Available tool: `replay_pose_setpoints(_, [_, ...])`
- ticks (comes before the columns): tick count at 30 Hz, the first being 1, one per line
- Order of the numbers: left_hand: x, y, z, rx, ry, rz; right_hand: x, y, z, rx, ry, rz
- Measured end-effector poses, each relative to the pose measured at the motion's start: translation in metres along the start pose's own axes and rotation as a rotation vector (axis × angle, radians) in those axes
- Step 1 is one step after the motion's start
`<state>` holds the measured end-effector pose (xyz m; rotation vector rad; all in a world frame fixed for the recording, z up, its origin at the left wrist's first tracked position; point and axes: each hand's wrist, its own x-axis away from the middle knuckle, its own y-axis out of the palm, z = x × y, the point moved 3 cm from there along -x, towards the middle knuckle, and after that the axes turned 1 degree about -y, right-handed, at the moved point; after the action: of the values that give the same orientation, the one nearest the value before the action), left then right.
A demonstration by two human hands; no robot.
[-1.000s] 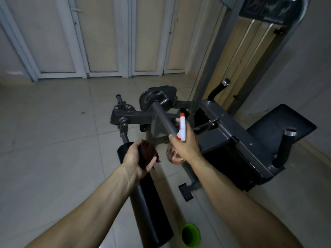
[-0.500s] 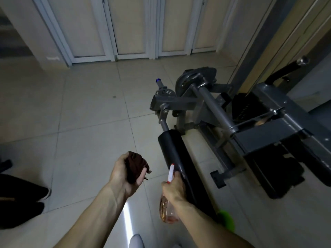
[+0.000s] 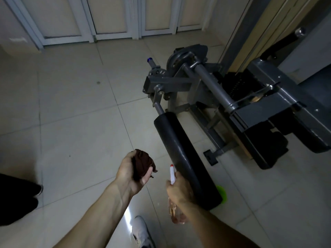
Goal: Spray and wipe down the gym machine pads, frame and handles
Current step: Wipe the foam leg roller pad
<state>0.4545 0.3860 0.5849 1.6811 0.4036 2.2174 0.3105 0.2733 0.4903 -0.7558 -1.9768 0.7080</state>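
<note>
Apparently the machine (image 3: pixel 232 97) is being worked along part by part, and its roller pad (image 3: pixel 186 158) is judged to be the part in hand. The pad is best misted lightly along its whole length, so that drips onto the floor (image 3: pixel 71 104) are avoided. The nozzle should be turned onto the pad before the trigger is pulled. The spray bottle (image 3: pixel 176 213) is gripped round its neck by the curled fingers of the right hand (image 3: pixel 179 192), just beside the pad's near end. The cloth (image 3: pixel 142 164) is held bunched in the clenched left hand (image 3: pixel 131 173). It is better opened out flat before wiping, so that the round surface can be wrapped and followed.

The machine is seen at the right, a grey steel frame standing on pale tiles, with a black-gripped handle (image 3: pixel 281 42) raised behind it. The pad is a long black cylinder, smooth and faintly glossy, slanting from the frame toward the viewer. The bottle is translucent and pinkish, with a white sprayer tipped in orange-red. The cloth is dark brown and crumpled.
</note>
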Motion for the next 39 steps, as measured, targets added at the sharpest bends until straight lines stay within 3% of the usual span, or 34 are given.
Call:
replay_pose_setpoints(11, [0.033,-0.007,-0.145,-0.073,-0.052,-0.012,0.098,-0.02,0.148,0.016,-0.07,-0.048])
replay_pose_setpoints(17, [0.059,-0.011,-0.207,-0.103,-0.058,-0.007,0.138,-0.039,0.21,0.067,-0.049,0.036])
replay_pose_setpoints(21, [0.074,-0.001,-0.225,-0.129,-0.046,0.002,0.153,-0.059,0.227,-0.075,-0.064,0.092])
replay_pose_setpoints(29, [0.088,0.073,-0.202,-0.129,0.027,-0.087,0.134,-0.16,0.166,-0.518,-0.219,0.299])
replay_pose_setpoints(34, [0.085,0.137,-0.154,-0.076,0.062,-0.156,0.109,-0.233,0.092,-0.541,-0.394,0.479])
replay_pose_setpoints(39, [0.065,0.209,-0.102,-0.163,0.099,-0.225,0.05,-0.307,0.029,-0.599,-0.388,0.611])
